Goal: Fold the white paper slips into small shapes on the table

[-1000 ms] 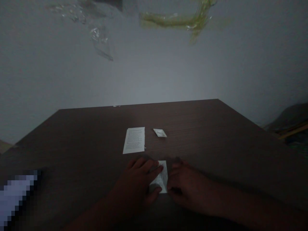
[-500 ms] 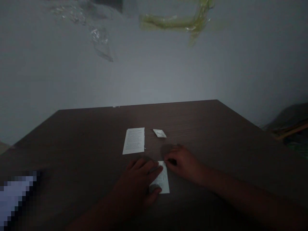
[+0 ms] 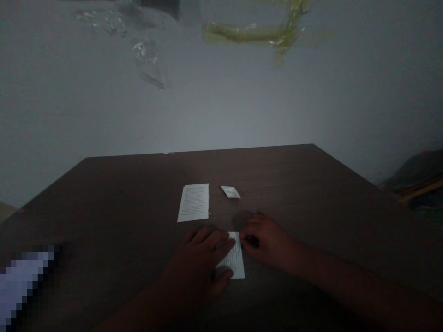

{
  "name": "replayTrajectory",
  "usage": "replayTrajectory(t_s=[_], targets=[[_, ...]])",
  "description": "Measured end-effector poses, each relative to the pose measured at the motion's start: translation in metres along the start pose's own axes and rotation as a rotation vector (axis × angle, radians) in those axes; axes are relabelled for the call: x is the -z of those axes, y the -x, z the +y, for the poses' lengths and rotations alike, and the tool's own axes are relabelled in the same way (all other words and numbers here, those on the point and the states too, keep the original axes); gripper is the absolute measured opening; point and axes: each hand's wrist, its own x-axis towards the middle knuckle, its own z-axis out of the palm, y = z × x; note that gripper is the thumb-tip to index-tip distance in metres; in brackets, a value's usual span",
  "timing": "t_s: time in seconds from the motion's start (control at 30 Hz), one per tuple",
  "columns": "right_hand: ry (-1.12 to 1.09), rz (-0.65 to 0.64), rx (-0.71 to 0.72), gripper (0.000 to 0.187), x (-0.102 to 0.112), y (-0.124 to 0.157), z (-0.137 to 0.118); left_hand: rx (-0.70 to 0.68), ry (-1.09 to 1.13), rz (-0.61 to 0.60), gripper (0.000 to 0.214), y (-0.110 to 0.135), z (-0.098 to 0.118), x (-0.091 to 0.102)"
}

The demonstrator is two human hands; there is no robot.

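A small printed sheet of paper (image 3: 237,263) lies on the dark table in front of me. My left hand (image 3: 202,251) rests across its left part with the fingers spread, covering much of the text. At the upper right edge of the sheet, my right hand (image 3: 261,237) has thumb and forefinger pinched together on the paper's margin. The exact grip is hard to see in the dim light. Farther back lies another printed sheet (image 3: 194,202), its right edge uneven. To its right is a small folded piece of paper (image 3: 230,192).
The brown tabletop (image 3: 277,180) reaches back to a grey wall (image 3: 224,101) with yellowish tape (image 3: 247,34) on it. A pixelated pale patch (image 3: 24,281) covers something at the lower left. Dark items (image 3: 420,173) stand beyond the table's right edge.
My right hand has shifted slightly right and down along the sheet's right edge. My left hand stays in place on the paper. The whole view has drifted very slightly.
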Motion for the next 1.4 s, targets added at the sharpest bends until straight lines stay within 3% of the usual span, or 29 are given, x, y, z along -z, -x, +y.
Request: replayTrajectory(t_s=[0.2, 0.33, 0.43, 0.57, 0.73, 0.83, 0.93, 1.1, 1.27, 1.4], targets=[[-0.058, -0.044, -0.038, 0.012, 0.002, 0.003, -0.010, -0.015, -0.021, -0.022, 0.062, 0.000, -0.001, -0.002], [-0.067, -0.028, -0.176, 0.014, 0.008, -0.017, 0.000, -0.015, -0.018, -0.002, 0.060, 0.000, -0.002, -0.006], [-0.070, -0.016, -0.193, 0.012, 0.010, -0.027, 0.010, 0.002, 0.010, 0.002, 0.060, 0.001, -0.003, -0.007], [-0.059, 0.000, -0.067, 0.017, 0.010, -0.020, 0.017, 0.004, 0.057, -0.001, 0.058, 0.003, -0.002, -0.005], [-0.092, -0.047, 0.237, 0.039, 0.008, -0.001, 0.010, 0.052, 0.127, 0.035, 0.048, 0.003, 0.014, -0.001], [-0.100, -0.061, 0.260, 0.035, 0.004, 0.004, 0.002, 0.113, 0.118, -0.003, 0.036, 0.002, 0.025, 0.003], [-0.102, -0.085, 0.275, 0.036, 0.002, 0.007, -0.004, 0.139, 0.101, -0.066, 0.039, 0.003, 0.029, 0.004], [-0.078, -0.062, 0.291, 0.039, -0.004, 0.010, -0.009, 0.057, 0.015, -0.098, 0.049, 0.006, 0.019, 0.001], [-0.015, 0.026, 0.291, 0.035, -0.013, 0.007, -0.011, -0.030, -0.006, 0.029, 0.052, 0.006, 0.002, -0.007], [0.093, 0.183, 0.380, 0.026, -0.021, 0.000, -0.007, -0.070, 0.070, 0.121, 0.065, 0.007, -0.014, -0.009]])
